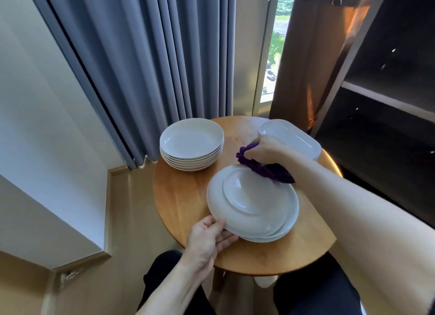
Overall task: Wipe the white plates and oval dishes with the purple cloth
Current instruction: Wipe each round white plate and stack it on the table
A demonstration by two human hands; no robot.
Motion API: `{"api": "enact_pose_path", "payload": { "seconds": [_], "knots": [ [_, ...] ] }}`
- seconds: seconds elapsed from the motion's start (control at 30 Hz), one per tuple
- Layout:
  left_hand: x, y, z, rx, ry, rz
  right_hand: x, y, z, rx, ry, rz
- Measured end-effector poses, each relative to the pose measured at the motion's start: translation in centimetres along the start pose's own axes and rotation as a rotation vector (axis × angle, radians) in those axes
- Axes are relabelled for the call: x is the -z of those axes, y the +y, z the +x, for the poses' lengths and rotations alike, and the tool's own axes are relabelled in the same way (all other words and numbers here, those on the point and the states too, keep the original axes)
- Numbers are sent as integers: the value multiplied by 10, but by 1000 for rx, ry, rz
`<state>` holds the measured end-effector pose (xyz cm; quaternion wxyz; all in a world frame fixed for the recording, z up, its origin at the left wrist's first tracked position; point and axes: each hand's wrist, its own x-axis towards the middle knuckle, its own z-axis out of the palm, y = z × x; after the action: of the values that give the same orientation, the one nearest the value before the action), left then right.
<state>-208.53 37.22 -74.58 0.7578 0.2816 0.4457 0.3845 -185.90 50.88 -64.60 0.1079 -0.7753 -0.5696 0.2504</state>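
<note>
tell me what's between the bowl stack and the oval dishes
Head view: bare table, plus the right hand gripping the cloth beside the dishes.

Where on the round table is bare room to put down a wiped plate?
Bare wood shows along the near edge of the table, in front of the plate stack, and on the left between that stack and the bowl stack. The right side is crowded: oval dishes, the right hand with the cloth.

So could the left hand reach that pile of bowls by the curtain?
Probably yes. The left hand now grips the rim of the near plate stack, so it must let go first. Bare table lies between it and the pile of bowls, with nothing in the way.
</note>
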Motion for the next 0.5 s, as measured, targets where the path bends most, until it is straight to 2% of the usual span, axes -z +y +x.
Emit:
{"api": "enact_pose_path", "payload": {
  "seconds": [0.17,0.37,0.5],
  "knots": [
    [1,0,1,4,-14,-40,-4,47,-37,-42,100,191],
    [2,1,2,17,-3,-65,-40,69,-116,-138,278,165],
    [1,3,2,38,-35,-70,-73,58,-167,-145,328,219]
  ]
}}
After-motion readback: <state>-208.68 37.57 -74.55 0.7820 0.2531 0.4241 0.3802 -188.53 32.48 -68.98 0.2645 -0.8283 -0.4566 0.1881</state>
